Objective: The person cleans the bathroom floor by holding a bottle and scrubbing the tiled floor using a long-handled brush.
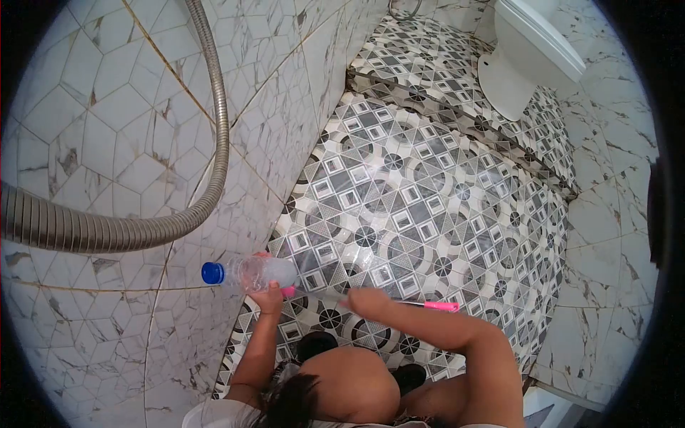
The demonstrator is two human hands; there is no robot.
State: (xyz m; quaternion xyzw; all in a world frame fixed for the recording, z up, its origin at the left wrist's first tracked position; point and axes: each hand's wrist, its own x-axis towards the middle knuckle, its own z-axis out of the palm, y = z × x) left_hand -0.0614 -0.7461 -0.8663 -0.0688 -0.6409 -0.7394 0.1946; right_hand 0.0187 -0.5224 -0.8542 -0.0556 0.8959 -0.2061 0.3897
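Note:
My left hand (pixel 269 296) is closed around a clear plastic bottle (pixel 234 272) that lies tilted sideways, its blue cap (pixel 212 272) pointing left toward the wall. The bottle's lower half looks whitish. In a fist, my right hand (pixel 367 303) grips a thin metal-looking rod with a pink handle end (pixel 441 307) sticking out to the right. The rod runs left toward the bottle, where a small pink piece (pixel 287 291) shows beside my left fingers. Motion blurs the rod and right fingers, so the tool's far end cannot be made out.
A flexible metal shower hose (pixel 214 143) curves close in front of the marbled wall (pixel 121 150). Wet-looking patterned tiles (pixel 414 214) cover the floor. Beyond a raised tiled step (pixel 435 107) stands a white toilet (pixel 517 64). My bent knees and dark footwear (pixel 315 345) are below.

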